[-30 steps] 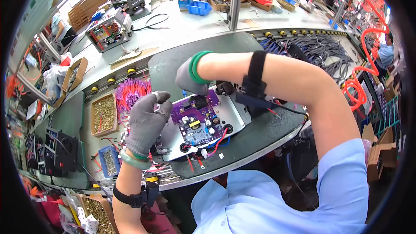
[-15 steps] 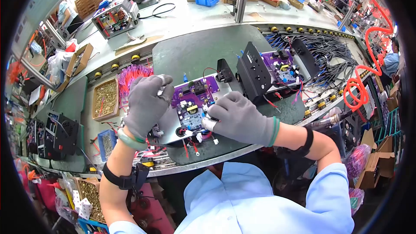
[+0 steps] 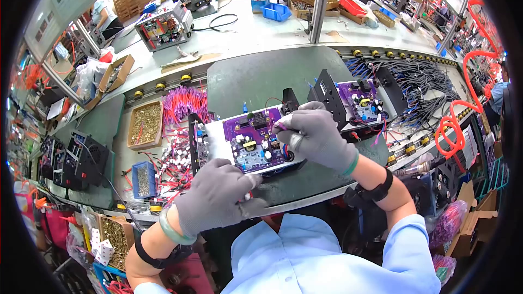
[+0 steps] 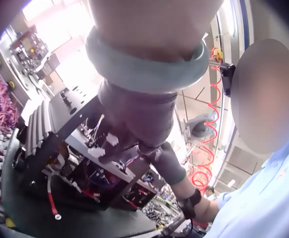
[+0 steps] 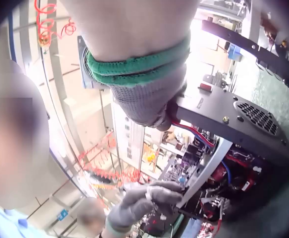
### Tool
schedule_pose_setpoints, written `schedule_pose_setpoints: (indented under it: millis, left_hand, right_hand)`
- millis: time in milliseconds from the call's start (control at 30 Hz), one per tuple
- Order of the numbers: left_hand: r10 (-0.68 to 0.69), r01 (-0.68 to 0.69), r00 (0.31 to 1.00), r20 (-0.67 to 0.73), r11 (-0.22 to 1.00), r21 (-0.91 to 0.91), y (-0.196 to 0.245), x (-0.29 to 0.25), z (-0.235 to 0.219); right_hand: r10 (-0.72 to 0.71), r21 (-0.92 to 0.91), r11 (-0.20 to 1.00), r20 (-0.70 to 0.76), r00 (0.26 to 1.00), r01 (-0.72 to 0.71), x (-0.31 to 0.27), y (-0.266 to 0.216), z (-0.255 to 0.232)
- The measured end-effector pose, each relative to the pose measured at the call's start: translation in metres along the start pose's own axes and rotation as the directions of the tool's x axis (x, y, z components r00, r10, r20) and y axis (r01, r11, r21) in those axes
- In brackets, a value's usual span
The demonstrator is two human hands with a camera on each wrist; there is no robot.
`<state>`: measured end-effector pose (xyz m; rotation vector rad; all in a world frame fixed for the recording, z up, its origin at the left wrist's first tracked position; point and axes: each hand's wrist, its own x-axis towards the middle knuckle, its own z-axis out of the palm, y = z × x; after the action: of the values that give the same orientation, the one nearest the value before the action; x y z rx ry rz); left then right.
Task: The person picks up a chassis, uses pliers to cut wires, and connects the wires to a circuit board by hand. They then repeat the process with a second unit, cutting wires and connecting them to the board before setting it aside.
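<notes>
A purple circuit board (image 3: 248,140) sits in an open metal chassis (image 3: 219,140) with a black end panel, on a dark green work mat. My gloved right hand (image 3: 321,136) is over the board's right side, thumb and fingertips pinching thin wires; red and blue wires (image 5: 196,131) run from its fingers in the right wrist view. My gloved left hand (image 3: 218,196) is at the chassis's front edge, fingers curled around a red wire (image 3: 248,185). White connectors (image 4: 105,144) show beside that hand. A red lead with a ring terminal (image 4: 55,210) hangs at the chassis side.
A second chassis with black panels (image 3: 328,95) stands close on the right, before a heap of grey cables (image 3: 422,90). At left lie pink-purple wires (image 3: 185,103), a box of brass parts (image 3: 146,122) and a blue bin (image 3: 144,178). A coiled red hose (image 3: 449,125) hangs right.
The right hand came back from the chassis's far side to its front right, then rose to the board's right side. The left hand went from the left end down to the front edge.
</notes>
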<state>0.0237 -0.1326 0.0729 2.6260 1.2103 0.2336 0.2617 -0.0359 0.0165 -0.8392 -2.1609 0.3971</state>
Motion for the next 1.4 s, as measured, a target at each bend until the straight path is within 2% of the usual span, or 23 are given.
schedule_pose_setpoints:
  millis: [33, 67, 167, 200, 267, 367, 533, 600, 667, 733, 800, 867, 933, 967, 1033, 1067, 1100, 1133, 1167, 1233, 1300, 1367, 1400]
  left_hand:
    - [-0.108, 0.120, 0.988, 0.113, 0.987, -0.105, 0.004, 0.006, -0.013]
    - [-0.078, 0.036, 0.989, -0.127, 0.953, -0.302, 0.001, 0.009, -0.014]
    - [-0.405, 0.209, 0.883, -0.236, 0.791, -0.575, -0.016, 0.041, -0.017]
    - [-0.405, 0.205, 0.882, -0.241, 0.790, -0.578, -0.023, 0.047, -0.010]
    - [-0.090, -0.021, 0.907, -0.410, 0.966, -0.258, -0.033, 0.059, 0.001]
    - [-0.129, 0.106, 0.942, -0.309, 0.990, -0.090, -0.027, 0.061, 0.001]
    - [-0.120, 0.102, 0.930, -0.348, 0.992, -0.070, -0.030, 0.058, 0.008]
    - [-0.038, 0.088, 0.910, -0.412, 0.991, 0.104, -0.033, 0.058, 0.011]
    - [-0.078, 0.100, 0.909, -0.409, 0.994, 0.033, -0.033, 0.059, 0.017]
    - [-0.116, 0.109, 0.907, -0.406, 0.993, -0.042, -0.033, 0.065, 0.031]
    - [-0.289, 0.162, 0.909, -0.301, 0.909, -0.383, -0.029, 0.075, 0.046]
    - [-0.305, 0.199, 0.922, -0.240, 0.903, -0.381, -0.029, 0.077, 0.047]
    - [-0.278, 0.234, 0.957, -0.079, 0.907, -0.350, -0.036, 0.076, 0.036]
    - [-0.279, 0.234, 0.957, -0.083, 0.907, -0.350, -0.038, 0.070, 0.029]
    - [-0.156, 0.179, 0.933, -0.324, 0.983, 0.042, -0.040, 0.058, 0.015]
    - [-0.160, 0.218, 0.908, -0.386, 0.970, 0.111, -0.046, 0.050, 0.008]
    - [-0.156, 0.258, 0.880, -0.449, 0.950, 0.177, -0.056, 0.043, 0.002]
    - [-0.281, 0.353, 0.841, -0.462, 0.933, 0.074, -0.064, 0.035, 0.006]
    - [-0.279, 0.349, 0.839, -0.468, 0.935, 0.068, -0.072, 0.027, 0.013]
    - [-0.218, 0.292, 0.922, -0.320, 0.933, 0.208, -0.086, 0.015, 0.023]
    - [-0.235, 0.299, 0.907, -0.349, 0.944, 0.141, -0.084, 0.015, 0.027]
    - [-0.274, 0.299, 0.838, -0.473, 0.954, -0.024, -0.082, 0.017, 0.032]
    - [-0.255, 0.279, 0.850, -0.461, 0.960, -0.017, -0.085, 0.017, 0.034]
  right_hand:
    - [-0.001, -0.031, 1.000, 0.016, 1.000, 0.001, 0.002, -0.005, 0.004]
    - [0.000, -0.063, 0.998, 0.032, 0.999, 0.002, 0.003, -0.008, 0.006]
    - [0.003, -0.070, 0.998, 0.123, 0.992, 0.006, 0.006, -0.008, 0.007]
    - [-0.012, -0.032, 0.999, 0.108, 0.994, 0.016, 0.005, -0.007, 0.007]
    - [-0.031, -0.064, 0.997, 0.099, 0.995, 0.037, 0.005, -0.004, 0.008]
    - [-0.028, -0.063, 0.997, 0.085, 0.996, 0.034, 0.003, -0.002, 0.012]
    - [-0.076, -0.096, 0.993, -0.037, 0.996, 0.073, 0.002, -0.006, 0.018]
    - [-0.070, -0.129, 0.989, -0.015, 0.997, 0.068, 0.002, -0.006, 0.017]
    - [-0.057, -0.165, 0.985, 0.003, 0.998, 0.057, -0.001, -0.005, 0.018]
    - [-0.102, -0.105, 0.991, -0.176, 0.979, 0.085, -0.004, -0.003, 0.022]
    - [-0.083, -0.106, 0.992, -0.208, 0.975, 0.062, -0.008, 0.000, 0.023]
    - [-0.070, -0.104, 0.994, -0.238, 0.969, 0.046, -0.007, 0.001, 0.023]
    - [-0.108, -0.122, 0.989, -0.174, 0.979, 0.088, -0.003, 0.000, 0.020]
    - [-0.112, -0.124, 0.988, -0.173, 0.978, 0.092, 0.002, 0.001, 0.018]
    - [-0.163, -0.225, 0.957, 0.113, 0.980, 0.185, 0.016, 0.004, 0.011]
    - [-0.158, -0.294, 0.930, 0.218, 0.963, 0.219, 0.023, 0.005, 0.011]
    - [-0.155, -0.303, 0.928, 0.217, 0.964, 0.217, 0.029, 0.006, 0.011]
    - [-0.138, -0.328, 0.909, 0.346, 0.928, 0.257, 0.035, 0.007, 0.012]
    - [-0.115, -0.345, 0.889, 0.471, 0.875, 0.302, 0.039, 0.008, 0.014]
    - [-0.081, -0.348, 0.891, 0.510, 0.856, 0.291, 0.040, 0.011, 0.017]
    - [-0.063, -0.317, 0.914, 0.509, 0.859, 0.254, 0.040, 0.009, 0.016]
    - [-0.099, -0.276, 0.917, 0.542, 0.834, 0.288, 0.039, 0.011, 0.018]
    - [-0.074, -0.314, 0.899, 0.579, 0.812, 0.306, 0.041, 0.009, 0.019]
